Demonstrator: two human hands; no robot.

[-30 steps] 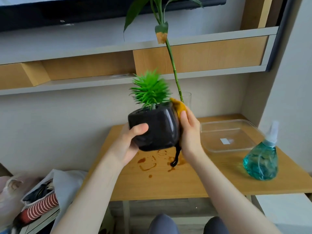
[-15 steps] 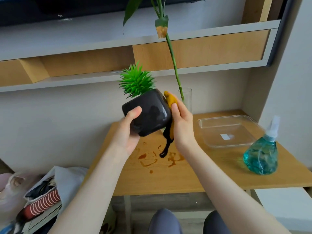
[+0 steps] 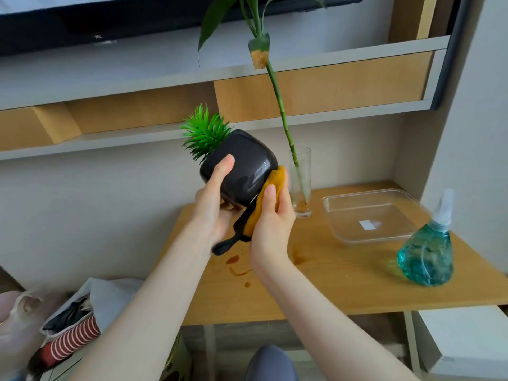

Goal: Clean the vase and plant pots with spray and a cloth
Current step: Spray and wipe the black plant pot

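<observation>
Black plant pot (image 3: pixel 242 163), glossy, rounded-square, with a spiky green plant (image 3: pixel 204 134), is held tilted leftward above the wooden table (image 3: pixel 330 284), left hand (image 3: pixel 213 207) gripping its near side, right hand (image 3: pixel 272 215) pressing a mustard cloth (image 3: pixel 270 188) against its base, which stays hidden.

Small "TCL" logo is showing on the TV (image 3: pixel 165 20) bottom bezel, barely legible. A blank white label is sitting in the clear tray (image 3: pixel 412 237).
</observation>
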